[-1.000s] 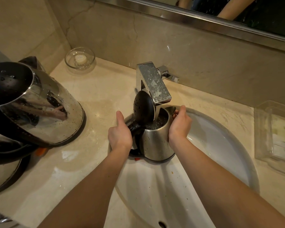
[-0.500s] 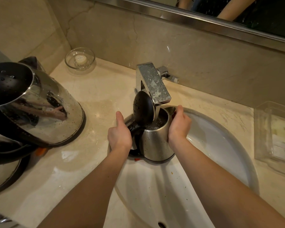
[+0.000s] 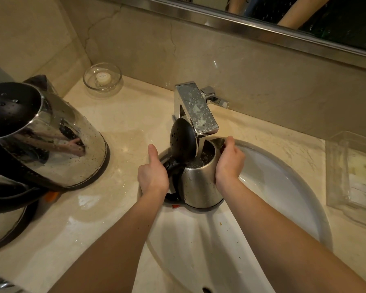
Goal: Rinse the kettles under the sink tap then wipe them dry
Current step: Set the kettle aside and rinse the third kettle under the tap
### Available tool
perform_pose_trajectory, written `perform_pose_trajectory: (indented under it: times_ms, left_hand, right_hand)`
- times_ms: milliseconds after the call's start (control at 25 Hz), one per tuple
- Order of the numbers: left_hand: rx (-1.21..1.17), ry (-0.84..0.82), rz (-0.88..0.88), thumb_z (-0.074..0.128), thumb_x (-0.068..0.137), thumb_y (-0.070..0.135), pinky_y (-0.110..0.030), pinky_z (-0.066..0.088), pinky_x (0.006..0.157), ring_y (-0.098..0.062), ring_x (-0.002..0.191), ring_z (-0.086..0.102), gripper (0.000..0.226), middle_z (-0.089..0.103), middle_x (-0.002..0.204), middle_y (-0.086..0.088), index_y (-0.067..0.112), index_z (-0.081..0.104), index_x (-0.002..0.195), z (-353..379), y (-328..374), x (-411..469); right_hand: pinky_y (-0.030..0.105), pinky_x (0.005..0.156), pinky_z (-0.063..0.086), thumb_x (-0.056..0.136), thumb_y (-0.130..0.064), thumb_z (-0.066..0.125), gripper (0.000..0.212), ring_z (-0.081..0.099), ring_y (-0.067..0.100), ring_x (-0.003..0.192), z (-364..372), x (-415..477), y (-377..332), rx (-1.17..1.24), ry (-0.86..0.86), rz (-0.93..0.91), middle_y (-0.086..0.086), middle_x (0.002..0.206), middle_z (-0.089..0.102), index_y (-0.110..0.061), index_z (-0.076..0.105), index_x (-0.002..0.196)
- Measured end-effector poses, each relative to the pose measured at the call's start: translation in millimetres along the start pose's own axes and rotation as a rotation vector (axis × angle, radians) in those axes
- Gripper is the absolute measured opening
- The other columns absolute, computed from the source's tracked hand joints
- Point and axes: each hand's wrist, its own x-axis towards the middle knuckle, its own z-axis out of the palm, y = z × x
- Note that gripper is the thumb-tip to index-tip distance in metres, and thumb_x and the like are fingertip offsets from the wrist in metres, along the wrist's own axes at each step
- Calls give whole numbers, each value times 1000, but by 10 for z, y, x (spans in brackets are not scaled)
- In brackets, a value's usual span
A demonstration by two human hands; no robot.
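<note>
Change: none; kettle (image 3: 199, 185) stays under tap (image 3: 195, 108).
Left hand (image 3: 153, 176): grips handle (image 3: 171, 166), thumb up.
Right hand (image 3: 229, 163): fingers curl round body.

beige counter (image 3: 135, 115), steel kettle (image 3: 51, 140), glass dish (image 3: 102, 78), clear tray (image 3: 351, 176)

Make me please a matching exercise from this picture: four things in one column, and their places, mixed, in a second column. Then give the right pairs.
Things
1. small kettle
2. big kettle
3. glass bowl
4. clear box

Places
A. on the counter, right of the sink
B. under the tap
C. at the back, left of the tap
D. far left, covered in water drops

Pairs: 1-B, 2-D, 3-C, 4-A
</note>
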Motion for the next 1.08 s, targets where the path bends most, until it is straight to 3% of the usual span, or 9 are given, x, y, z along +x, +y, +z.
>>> perform_pose_trajectory:
  times_ms: [280, 480, 1080]
  left_hand:
    - [3, 2, 0, 25, 90, 81, -48, 51, 94, -41, 100, 66, 90, 70, 111, -26, 4, 67, 110, 5, -3, 17]
    - [8, 3, 8, 21, 83, 86, -49, 51, 95, -40, 98, 66, 95, 70, 109, -24, 7, 67, 110, 8, -5, 12]
    - [-7, -5, -2, 25, 93, 78, -43, 49, 85, -40, 102, 66, 88, 69, 113, -25, 4, 66, 117, 14, -6, 23]
  right_hand:
    - [35, 64, 40, 101, -38, 44, 45, 47, 15, 64, -9, -11, -18, -5, 9, -17, 1, 66, 54, -14, 54, 65]
    - [36, 64, 38, 101, -38, 44, 44, 45, 16, 63, -7, -6, -17, -3, 9, -14, 2, 66, 51, -13, 52, 66]
    - [37, 66, 39, 100, -38, 44, 44, 46, 17, 67, -1, 35, 23, -8, 11, -31, 4, 67, 52, -13, 52, 65]
